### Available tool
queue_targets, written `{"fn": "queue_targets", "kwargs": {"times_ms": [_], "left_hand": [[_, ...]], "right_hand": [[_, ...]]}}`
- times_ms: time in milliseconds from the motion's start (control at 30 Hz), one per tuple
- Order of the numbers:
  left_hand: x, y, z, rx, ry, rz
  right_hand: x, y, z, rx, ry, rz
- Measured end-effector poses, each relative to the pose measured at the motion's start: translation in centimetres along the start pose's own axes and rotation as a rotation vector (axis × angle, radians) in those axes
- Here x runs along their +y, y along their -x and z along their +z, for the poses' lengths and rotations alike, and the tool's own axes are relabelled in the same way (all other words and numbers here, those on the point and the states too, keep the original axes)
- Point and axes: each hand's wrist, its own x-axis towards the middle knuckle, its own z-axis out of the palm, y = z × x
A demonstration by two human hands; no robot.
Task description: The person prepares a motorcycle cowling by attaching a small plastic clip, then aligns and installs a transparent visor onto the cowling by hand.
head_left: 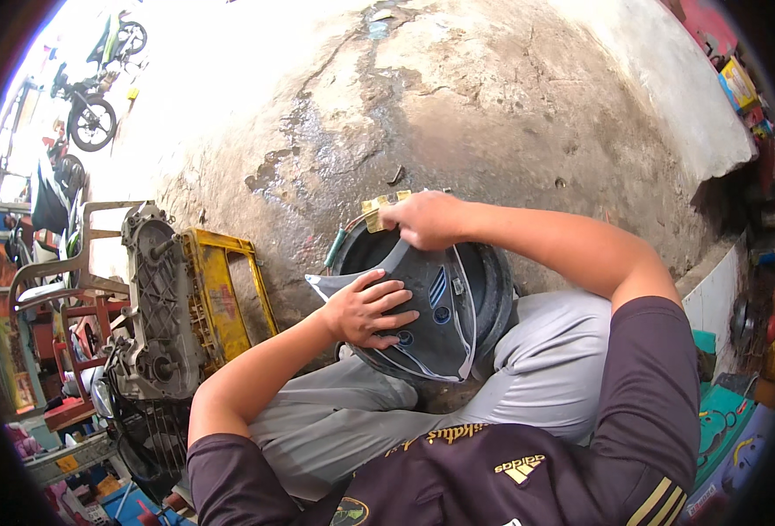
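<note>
A dark grey plastic panel with pale edging and blue stripes lies across a round black basin between my knees. My left hand rests flat on the panel's left side, fingers spread. At the panel's far tip, my right hand is closed, palm down. A yellow sponge-like piece pokes out from under its fingers; how it is gripped is partly hidden. Beside the basin's far left rim is a thin teal stick-like thing.
On the left stand a grey metal engine casing and a yellow crate, with a chair frame beyond. Motorbikes stand far left. Wet patches mark the concrete floor. A low white wall runs along the right.
</note>
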Motion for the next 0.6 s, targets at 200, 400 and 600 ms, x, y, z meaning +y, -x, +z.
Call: {"fn": "queue_targets", "kwargs": {"times_ms": [200,400,600], "left_hand": [[-0.1,-0.6,0.4,0.009,-0.035,0.031],[0.2,0.3,0.2,0.001,-0.029,0.005],[-0.4,-0.5,0.3,0.019,-0.003,0.025]], "right_hand": [[3.1,0.5,-0.4,0.080,-0.028,0.136],[-1.6,0.5,0.8,0.029,-0.028,0.032],[3.0,0.3,0.8,0.160,-0.074,0.125]]}}
